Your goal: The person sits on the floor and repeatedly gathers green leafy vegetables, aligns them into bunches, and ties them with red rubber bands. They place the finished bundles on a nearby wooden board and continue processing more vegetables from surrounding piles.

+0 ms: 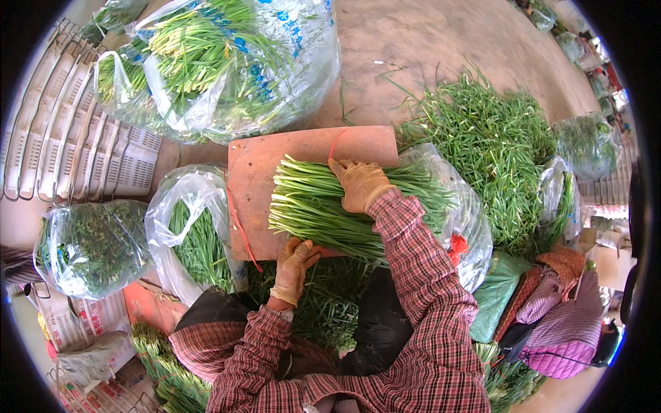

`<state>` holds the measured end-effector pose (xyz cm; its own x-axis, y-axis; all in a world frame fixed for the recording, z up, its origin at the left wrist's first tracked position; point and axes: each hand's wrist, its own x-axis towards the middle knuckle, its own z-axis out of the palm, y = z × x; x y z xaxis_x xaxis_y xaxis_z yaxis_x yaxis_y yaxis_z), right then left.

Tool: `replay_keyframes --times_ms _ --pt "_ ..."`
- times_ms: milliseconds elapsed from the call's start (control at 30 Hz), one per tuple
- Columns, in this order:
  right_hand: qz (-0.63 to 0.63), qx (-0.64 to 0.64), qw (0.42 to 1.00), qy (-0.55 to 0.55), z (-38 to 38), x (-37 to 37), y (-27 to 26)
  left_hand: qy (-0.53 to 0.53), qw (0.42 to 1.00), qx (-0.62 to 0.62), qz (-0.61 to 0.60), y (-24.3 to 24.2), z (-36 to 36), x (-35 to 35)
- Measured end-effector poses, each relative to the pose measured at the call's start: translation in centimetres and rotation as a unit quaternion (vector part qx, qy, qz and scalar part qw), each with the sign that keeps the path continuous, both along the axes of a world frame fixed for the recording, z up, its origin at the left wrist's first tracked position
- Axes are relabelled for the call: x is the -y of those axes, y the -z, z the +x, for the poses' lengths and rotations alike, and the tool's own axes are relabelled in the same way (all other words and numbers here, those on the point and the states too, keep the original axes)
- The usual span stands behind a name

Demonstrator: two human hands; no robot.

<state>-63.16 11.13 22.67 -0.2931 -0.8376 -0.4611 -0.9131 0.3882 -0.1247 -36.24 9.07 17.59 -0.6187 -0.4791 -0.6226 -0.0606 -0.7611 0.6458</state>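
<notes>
A thick bunch of garlic chives [310, 201] lies across a reddish board [253, 191], pale stem ends to the left. My gloved right hand [359, 186] is on top of the bunch, fingers curled, its fingertips at a thin red string [338, 142] on the far side. At the board's near edge, my gloved left hand [295, 271] has bent fingers beside the stems. A short bit of red shows by those fingertips; whether they grip it is hidden. Another red string [236, 219] hangs over the board's left side.
Beyond the board sits a large clear bag of chives [304, 67]. Loose greens [480, 155] are heaped at right, behind a clear plastic bag [470, 217]. An open bag [199, 232] of chives stands left, near stacked white crates [77, 129]. Folded clothing [557, 315] lies lower right.
</notes>
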Motion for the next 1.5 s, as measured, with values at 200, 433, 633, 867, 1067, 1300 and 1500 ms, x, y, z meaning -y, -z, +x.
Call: replay_keyframes --times_ms 200,433,633,867,1067,1300,1500 --pt "-0.043 0.242 0.968 0.061 -2.7 0.3 -1.2 0.036 0.999 0.026 -0.018 -0.6 0.3 0.2" --pt "-0.081 0.081 0.993 0.036 0.8 -0.1 0.6 0.033 0.999 0.042 0.004 -0.6 -0.9 1.1" --pt "-0.129 0.099 0.986 0.036 1.5 -1.2 1.1 0.009 0.999 0.043 -0.016 -0.9 -3.6 2.3" --pt "-0.074 0.123 0.989 0.034 1.9 -1.2 -0.4 0.099 0.99 0.098 -0.011 0.3 -2.5 3.5" --pt "-0.098 0.142 0.983 0.054 3.7 -2.7 -1.7 0.086 0.995 0.058 0.001 3.4 -2.9 4.1" --pt "-0.05 0.1 0.993 0.037 4.5 -2.3 -1.8 0.038 0.999 0.018 0.026 5.4 -2.5 4.3" --pt "-0.023 0.052 0.998 0.027 5.0 -2.1 -1.2 0.051 0.998 0.039 0.021 4.5 -2.6 3.8"
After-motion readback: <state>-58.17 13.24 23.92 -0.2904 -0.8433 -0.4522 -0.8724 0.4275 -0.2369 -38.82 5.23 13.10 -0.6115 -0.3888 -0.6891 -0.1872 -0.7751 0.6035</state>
